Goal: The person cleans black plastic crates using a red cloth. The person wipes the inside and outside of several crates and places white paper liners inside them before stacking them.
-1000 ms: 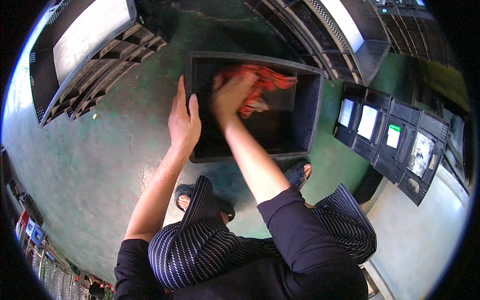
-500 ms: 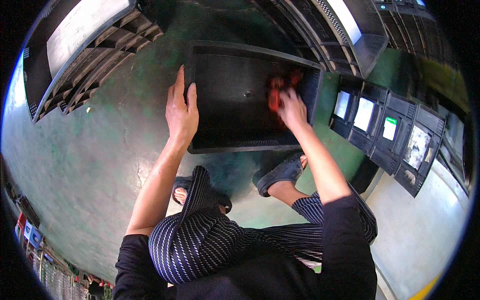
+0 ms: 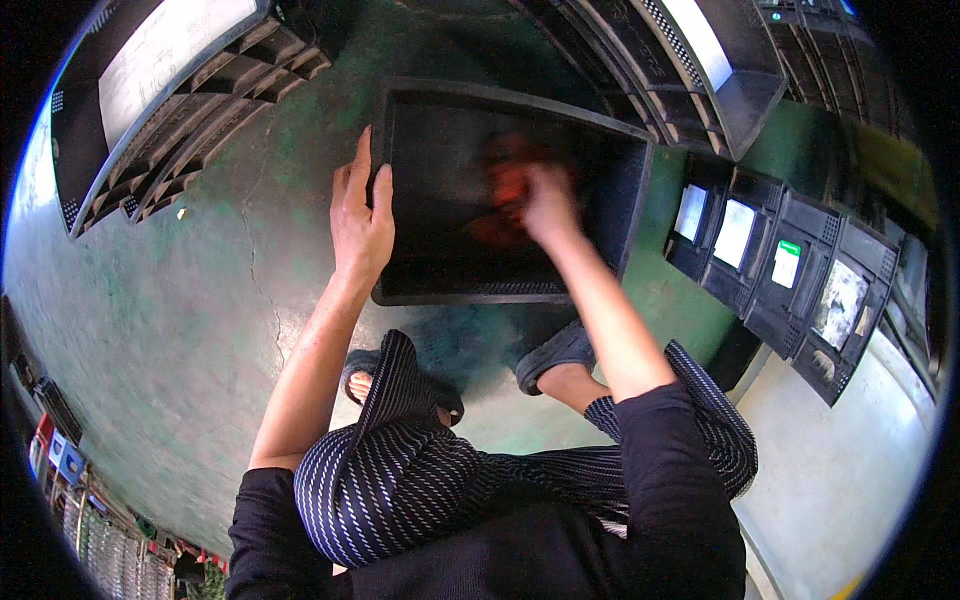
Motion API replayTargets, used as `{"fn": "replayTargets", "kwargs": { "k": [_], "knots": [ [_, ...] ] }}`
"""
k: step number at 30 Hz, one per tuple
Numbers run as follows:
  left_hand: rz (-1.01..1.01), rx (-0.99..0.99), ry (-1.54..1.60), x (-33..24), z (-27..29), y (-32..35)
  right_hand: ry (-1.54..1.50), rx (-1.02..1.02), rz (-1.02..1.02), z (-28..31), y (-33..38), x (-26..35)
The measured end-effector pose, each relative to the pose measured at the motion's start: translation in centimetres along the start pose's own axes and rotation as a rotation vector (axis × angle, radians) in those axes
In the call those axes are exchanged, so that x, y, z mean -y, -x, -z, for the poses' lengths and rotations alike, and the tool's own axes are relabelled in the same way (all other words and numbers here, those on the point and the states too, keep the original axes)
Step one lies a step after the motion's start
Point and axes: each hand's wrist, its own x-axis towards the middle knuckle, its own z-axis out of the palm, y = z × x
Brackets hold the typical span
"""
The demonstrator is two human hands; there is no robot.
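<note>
A black plastic crate [image 3: 620, 215] sits on the green floor in front of my feet. My left hand [image 3: 360, 215] lies flat on the crate's left rim, fingers together and pointing away from me. My right hand [image 3: 545, 200] is inside the crate, blurred by motion, pressing a red cloth [image 3: 505, 190] against the crate's dark bottom. The cloth is bunched under and beside the fingers, so only part of it shows.
Stacks of black crates stand at the upper left [image 3: 190, 110] and upper right [image 3: 700, 70]. A row of black crates with white labels [image 3: 790, 270] lines the right side. My sandalled feet [image 3: 555, 355] stand just below the crate. Pale concrete lies at the lower right.
My right hand has swept the red cloth from the crate's far middle to its right side, then back toward the centre. The left hand has stayed on the left rim.
</note>
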Motion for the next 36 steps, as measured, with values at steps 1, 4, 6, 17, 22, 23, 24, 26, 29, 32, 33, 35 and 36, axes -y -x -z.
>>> {"fn": "replayTargets", "kwargs": {
  "k": [1, 4, 6, 17, 22, 23, 24, 26, 29, 32, 33, 35, 36],
  "knots": [
    [-0.001, -0.001, -0.005, 0.1, 0.0, 0.2, -0.002, -0.131, -0.09, 2.6, -0.1, 0.1],
    [-0.016, 0.024, 0.015, -0.9, -1.1, -0.1, 0.654, -0.83, -0.08, 0.2, -2.9, -4.0],
    [-0.036, 0.03, 0.037, -1.5, -1.4, -0.2, -0.263, -0.988, 0.021, -3.6, -6.4, -0.2],
    [0.046, -0.019, 0.284, -0.7, -1.9, 0.3, 0.898, 0.249, 0.615, -9.9, 2.7, 1.7],
    [0.544, 0.199, 1.309, 3.8, -0.8, -0.8, 0.471, 0.213, 0.473, -4.8, 7.4, 9.2],
    [0.533, 0.24, 1.242, 3.7, -0.6, -0.7, 0.354, 0.106, 0.522, -4.6, 9.6, 9.9],
    [0.558, 0.263, 1.29, 3.5, -0.5, -0.7, 0.234, -0.011, 0.561, -4.6, 11.5, 10.1],
    [0.599, 0.321, 1.384, 2.8, -0.6, -1.0, 0.343, -0.164, 0.896, -8.3, 13.7, 11.1],
    [0.487, 0.387, 1.242, 3.7, -0.7, -1.4, 0.447, -0.188, 0.872, -10.8, 10.6, 11.0],
    [0.486, 0.51, 1.421, 4.3, 0.2, -0.8, 0.368, -0.251, 0.906, -11.1, 8.3, 11.5],
    [0.453, 0.546, 1.489, 5.8, 0.3, -0.5, 0.339, -0.257, 0.929, -11.2, 7.7, 11.7],
    [0.546, 0.475, 1.461, 5.2, 0.2, -0.4, 0.436, -0.456, 0.825, -10.4, 3.6, 13.3],
    [0.676, 0.373, 1.363, 3.8, -0.2, -0.6, 0.473, -0.51, 0.709, -9.1, 1.1, 15.4]
  ]
}}
